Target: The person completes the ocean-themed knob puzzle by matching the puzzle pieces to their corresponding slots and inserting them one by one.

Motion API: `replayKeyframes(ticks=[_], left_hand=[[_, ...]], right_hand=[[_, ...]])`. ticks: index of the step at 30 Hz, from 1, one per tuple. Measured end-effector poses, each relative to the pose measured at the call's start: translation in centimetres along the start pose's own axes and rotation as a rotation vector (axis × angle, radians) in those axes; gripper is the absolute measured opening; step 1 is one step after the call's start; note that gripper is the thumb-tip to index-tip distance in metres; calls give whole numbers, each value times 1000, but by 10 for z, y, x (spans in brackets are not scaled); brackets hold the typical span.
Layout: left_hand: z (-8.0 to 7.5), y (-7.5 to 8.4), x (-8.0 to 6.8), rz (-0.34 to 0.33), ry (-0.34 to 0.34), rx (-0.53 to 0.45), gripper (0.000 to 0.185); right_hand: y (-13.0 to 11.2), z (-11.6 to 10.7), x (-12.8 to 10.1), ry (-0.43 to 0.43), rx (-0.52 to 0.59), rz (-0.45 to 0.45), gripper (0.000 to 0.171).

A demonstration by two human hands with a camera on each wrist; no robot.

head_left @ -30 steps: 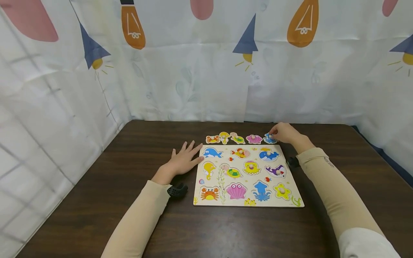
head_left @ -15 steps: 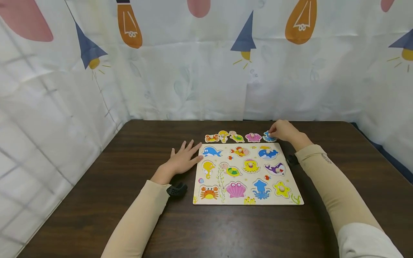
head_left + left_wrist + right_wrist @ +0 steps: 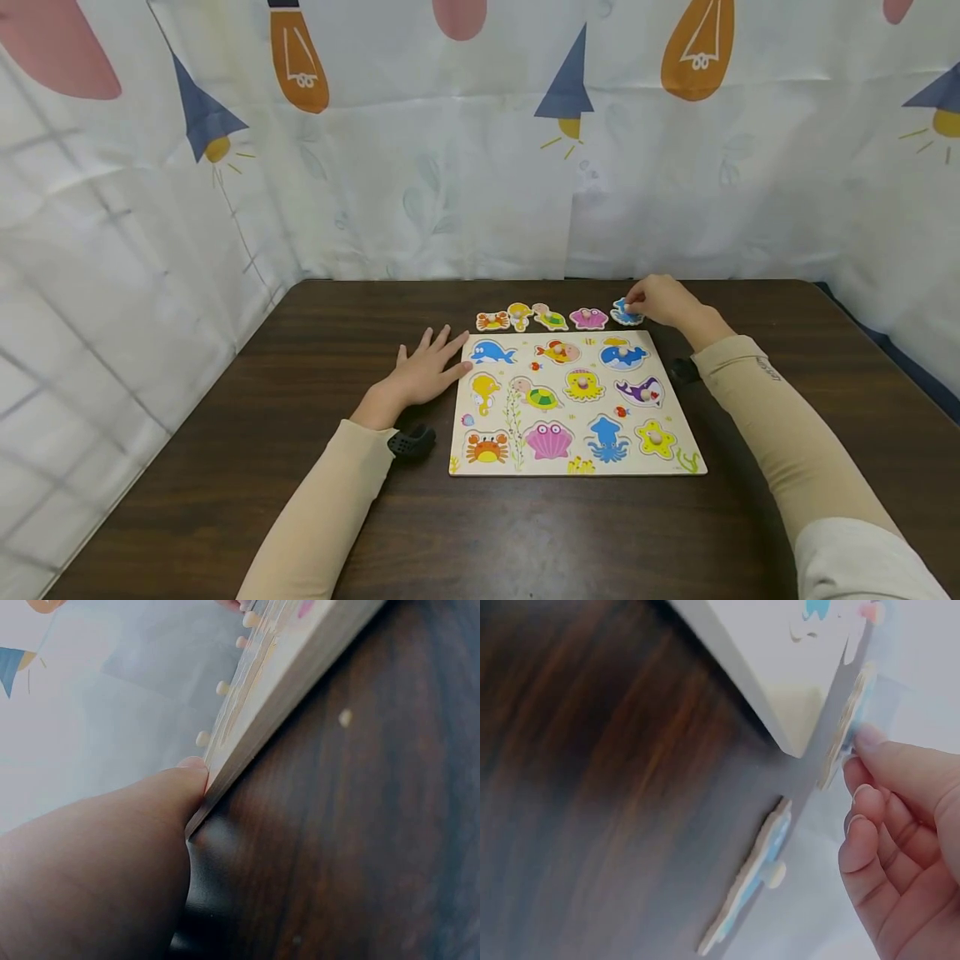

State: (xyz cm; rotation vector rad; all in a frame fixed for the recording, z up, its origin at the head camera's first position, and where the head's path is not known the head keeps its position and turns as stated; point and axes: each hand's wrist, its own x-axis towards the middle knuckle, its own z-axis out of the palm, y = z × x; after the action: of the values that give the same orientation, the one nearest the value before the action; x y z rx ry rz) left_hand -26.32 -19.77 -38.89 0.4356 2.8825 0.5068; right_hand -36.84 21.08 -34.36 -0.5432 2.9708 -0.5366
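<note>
A wooden sea-animal puzzle board (image 3: 573,471) lies on the dark table. My left hand (image 3: 431,371) rests flat on the table with straight fingers, and a fingertip (image 3: 191,776) presses the board's left edge (image 3: 285,682). My right hand (image 3: 660,302) is behind the board's far right corner, beside a loose blue piece (image 3: 622,312). In the right wrist view the hand's fingers (image 3: 870,840) are loosely curled. The blue piece (image 3: 750,889) lies flat with its knob (image 3: 774,874) free. The index fingertip sits at the edge of another piece (image 3: 844,727) by the board's corner (image 3: 787,712).
Loose crab (image 3: 492,320), seahorse (image 3: 519,315), turtle (image 3: 550,317) and pink shell (image 3: 588,318) pieces line up behind the board. A patterned curtain (image 3: 450,183) closes in the back and both sides of the brown table (image 3: 225,467).
My right hand and the blue piece have shifted slightly away from the board's far edge. The left hand has not moved.
</note>
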Motion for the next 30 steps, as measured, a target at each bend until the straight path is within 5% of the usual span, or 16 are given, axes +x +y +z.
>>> replayKeyframes(ticks=[30], left_hand=[[0, 1, -1, 0, 5, -7, 71]], right_hand=[[-45, -14, -71, 106, 15, -182, 21]])
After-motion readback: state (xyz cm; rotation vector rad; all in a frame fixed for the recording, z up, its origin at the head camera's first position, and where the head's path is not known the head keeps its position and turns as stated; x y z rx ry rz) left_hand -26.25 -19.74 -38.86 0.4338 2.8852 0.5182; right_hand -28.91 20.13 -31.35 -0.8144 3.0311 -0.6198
